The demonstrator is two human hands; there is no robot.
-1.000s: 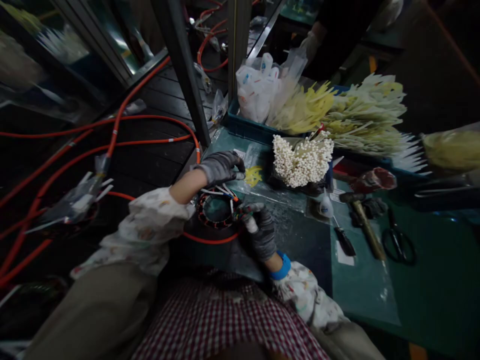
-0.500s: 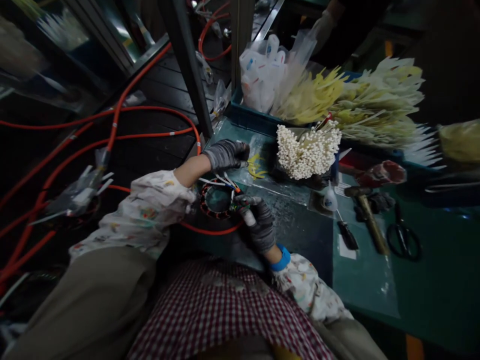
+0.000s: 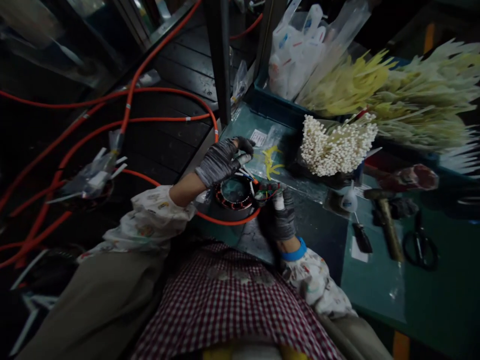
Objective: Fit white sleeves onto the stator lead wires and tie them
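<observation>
A ring-shaped motor stator (image 3: 234, 206) with dark and reddish windings lies on the bench between my hands. White-sleeved leads (image 3: 245, 172) rise from its far side, and a tangle of coloured wires (image 3: 266, 192) runs off its right edge. My right hand (image 3: 284, 215), in a grey striped glove, is closed on these wires, its thumb uppermost. Above the ring's far left side is my left hand (image 3: 221, 160), gloved too, thumb and forefinger apart near the leads. Yellow strips (image 3: 272, 162) lie on clear plastic just beyond it.
A bunch of white-tipped sticks (image 3: 337, 147) stands behind. Bins at the back hold plastic bags (image 3: 296, 55) and yellow sleeving (image 3: 345, 87). On the right lie a hammer (image 3: 386, 225), scissors (image 3: 420, 245), a brush (image 3: 362, 239) and a small bottle (image 3: 349, 200). Orange hoses (image 3: 131, 95) loop at left.
My left hand has drawn back from the yellow strips towards the ring, uncovering a white label. My right hand remains at the coloured wires. The whole view has shifted.
</observation>
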